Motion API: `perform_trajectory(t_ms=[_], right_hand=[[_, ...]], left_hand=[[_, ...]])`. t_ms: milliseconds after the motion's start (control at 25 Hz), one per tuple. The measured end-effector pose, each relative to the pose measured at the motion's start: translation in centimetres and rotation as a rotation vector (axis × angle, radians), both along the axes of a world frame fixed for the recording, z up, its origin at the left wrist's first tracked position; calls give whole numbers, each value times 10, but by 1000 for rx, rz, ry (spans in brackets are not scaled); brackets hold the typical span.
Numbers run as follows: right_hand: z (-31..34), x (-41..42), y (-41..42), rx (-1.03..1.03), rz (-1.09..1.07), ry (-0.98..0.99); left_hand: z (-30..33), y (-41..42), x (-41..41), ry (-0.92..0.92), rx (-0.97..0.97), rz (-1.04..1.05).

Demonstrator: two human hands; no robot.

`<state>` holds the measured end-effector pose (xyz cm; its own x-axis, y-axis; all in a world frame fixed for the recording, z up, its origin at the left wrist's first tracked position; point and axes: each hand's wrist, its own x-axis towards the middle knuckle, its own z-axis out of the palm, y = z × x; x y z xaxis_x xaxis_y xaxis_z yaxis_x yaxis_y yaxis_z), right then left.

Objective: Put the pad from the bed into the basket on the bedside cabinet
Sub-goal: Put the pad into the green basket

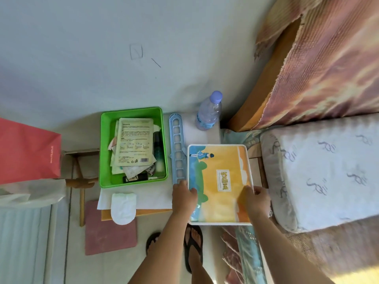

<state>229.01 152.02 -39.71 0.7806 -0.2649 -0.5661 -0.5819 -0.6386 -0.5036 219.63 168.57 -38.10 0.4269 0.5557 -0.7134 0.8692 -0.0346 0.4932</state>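
Note:
The pad is a flat rectangle with an orange and blue picture and a white border. I hold it level with both hands over the right end of the bedside cabinet, beside the bed. My left hand grips its near left edge and my right hand its near right corner. The green basket stands on the cabinet's left side, about a hand's width left of the pad. It holds several packets and papers.
A long blue plastic strip lies between basket and pad. A water bottle stands at the cabinet's back. A white folded cloth overhangs the front edge. A pillow lies right, a red bag left, a pink mat on the floor.

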Motion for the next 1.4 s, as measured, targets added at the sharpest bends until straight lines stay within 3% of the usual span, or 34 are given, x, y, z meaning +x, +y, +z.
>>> perform_trajectory(t_ms=[240, 520, 640, 800, 1120, 1400], right_hand=[[-11, 12, 5, -2, 292, 75], [-18, 15, 14, 13, 404, 200], [-10, 12, 23, -132, 532, 160], [5, -3, 47, -325, 932, 92], [30, -81, 114, -314, 1346, 134], [20, -123, 132, -257, 1391, 183]], left_hand=[[-17, 8, 9, -16, -126, 87], [-16, 5, 9, -68, -169, 73], [-19, 13, -5, -60, -106, 34], [-21, 32, -50, 129, 71, -27], [-23, 105, -152, 307, 269, 50], [-68, 144, -157, 244, 503, -651]])
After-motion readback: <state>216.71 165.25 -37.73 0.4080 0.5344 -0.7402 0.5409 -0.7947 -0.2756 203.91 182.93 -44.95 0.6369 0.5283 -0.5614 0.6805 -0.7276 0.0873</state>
